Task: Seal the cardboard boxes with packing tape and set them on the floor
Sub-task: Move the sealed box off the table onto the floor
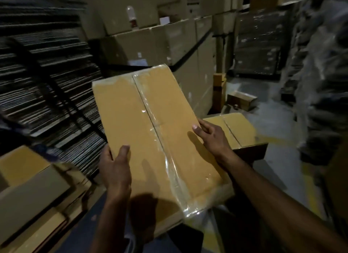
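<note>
The box [150, 132] was held up in front of the person, tilted, its top face toward the camera. Clear tape [160, 139] ran along the centre seam from the far edge to the near edge and wrapped over both ends, so the flaps were shut. The left hand [115, 170] gripped the box's left edge near the near corner, thumb lying on the top face and fingers curled under the side. The right hand [211, 138] gripped the right edge further up, thumb on top and fingers wrapped round the side.

Just beyond the right hand sat a second box [235, 128], lower down and also taped along its seam; what it rested on could not be told. The grey floor [278, 117] showed to the right of it. On the left stood a tall stack of flat cardboard [47, 83], with more folded boxes [28, 187] at the lower left. Large cartons [160, 42] were stacked behind, and wrapped goods [320, 64] rose on the right. The scene was dim and partly blurred.
</note>
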